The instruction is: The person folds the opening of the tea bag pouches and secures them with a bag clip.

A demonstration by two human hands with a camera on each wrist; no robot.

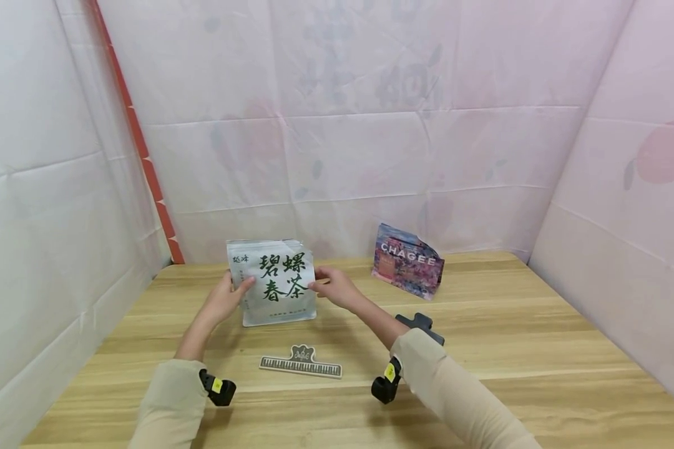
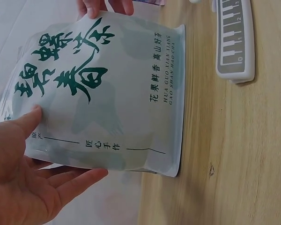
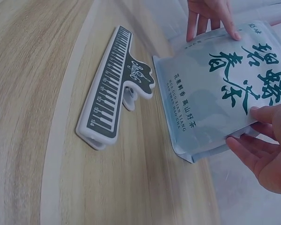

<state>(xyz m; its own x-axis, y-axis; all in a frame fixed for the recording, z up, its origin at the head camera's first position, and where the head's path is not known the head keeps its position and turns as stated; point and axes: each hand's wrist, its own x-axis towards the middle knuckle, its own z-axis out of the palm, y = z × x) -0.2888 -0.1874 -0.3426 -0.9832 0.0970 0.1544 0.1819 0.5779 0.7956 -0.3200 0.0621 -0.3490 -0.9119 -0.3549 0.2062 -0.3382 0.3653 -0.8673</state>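
Note:
A pale tea bag (image 1: 278,302) with large dark green characters stands upright, its front turned towards me. My left hand (image 1: 224,300) grips its left edge, thumb on the front and fingers behind, as the left wrist view also shows (image 2: 33,173). At the opposite edge my right hand (image 1: 337,288) pinches the bag between thumb and fingers. A white clip with a piano-key pattern (image 1: 300,363) lies on the table in front of the bag; in the right wrist view this piano-key clip (image 3: 107,84) rests beside the bag's bottom edge.
Behind and to the right stands a colourful CHAGEE bag (image 1: 407,262). A dark clip (image 1: 421,325) lies on the wooden table (image 1: 517,362), partly hidden by my right forearm. Pale cloth (image 1: 359,156) hangs behind the table and on both sides.

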